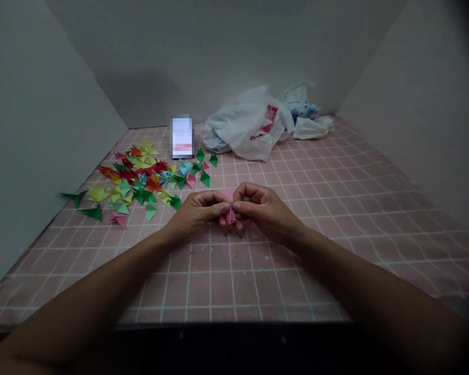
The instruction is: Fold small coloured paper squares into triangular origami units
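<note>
Between my two hands is a small piece of folded pink paper (230,216), held just above the table. My left hand (204,207) pinches its left side, thumb on top. From the other side, my right hand (262,208) grips it the same way, with both thumb tips almost meeting at the middle crease. Fingers hide part of the paper's back and edges. To the left of my hands lies a loose pile of folded paper cranes (143,179) in green, yellow, red, orange, blue and pink.
A phone (182,137) with a lit, blurred screen stands upright behind the cranes. White plastic bags (246,125) lie crumpled at the back. A pink checked cloth (219,291) covers the table, with small scraps near my hands. Pale walls enclose the left, back and right.
</note>
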`<state>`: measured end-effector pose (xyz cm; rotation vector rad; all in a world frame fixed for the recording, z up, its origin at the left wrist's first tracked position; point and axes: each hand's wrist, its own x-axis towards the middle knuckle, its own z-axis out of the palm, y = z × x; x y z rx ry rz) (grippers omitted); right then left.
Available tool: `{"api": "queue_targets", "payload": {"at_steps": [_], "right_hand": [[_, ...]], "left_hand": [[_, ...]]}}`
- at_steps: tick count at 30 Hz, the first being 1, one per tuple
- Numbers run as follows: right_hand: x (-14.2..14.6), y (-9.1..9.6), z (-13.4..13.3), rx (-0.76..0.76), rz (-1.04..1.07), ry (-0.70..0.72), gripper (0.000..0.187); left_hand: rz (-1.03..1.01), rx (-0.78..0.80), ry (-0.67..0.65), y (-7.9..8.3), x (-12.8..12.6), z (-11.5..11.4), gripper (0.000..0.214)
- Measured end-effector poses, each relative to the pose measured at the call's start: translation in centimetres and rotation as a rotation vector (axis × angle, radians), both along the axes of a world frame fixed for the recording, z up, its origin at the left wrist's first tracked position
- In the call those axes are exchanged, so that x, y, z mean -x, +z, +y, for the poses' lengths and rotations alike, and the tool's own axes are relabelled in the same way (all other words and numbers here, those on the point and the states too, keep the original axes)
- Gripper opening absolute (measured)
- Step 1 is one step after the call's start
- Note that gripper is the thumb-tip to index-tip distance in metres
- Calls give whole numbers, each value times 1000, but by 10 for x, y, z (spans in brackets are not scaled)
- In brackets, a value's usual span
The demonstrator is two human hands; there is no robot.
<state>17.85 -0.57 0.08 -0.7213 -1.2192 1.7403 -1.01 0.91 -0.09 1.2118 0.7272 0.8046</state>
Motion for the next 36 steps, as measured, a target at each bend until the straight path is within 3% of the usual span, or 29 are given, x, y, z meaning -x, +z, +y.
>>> {"api": "queue_targets", "payload": {"at_steps": [11,17,28,36], "right_hand": [[-1,8,1,-27,-109,18,18],[1,14,-3,-138,-238,-112,16],[6,4,-3,9,-195,-92,20],[12,3,-9,-40,-273,-119,17]], "left_hand": [[73,-57,-15,8,2,-1,21],[97,-111,-8,10,0,-3,19],[86,-139,171,7,-3,-5,18],[150,-129,234,9,-6,-7,17]]}}
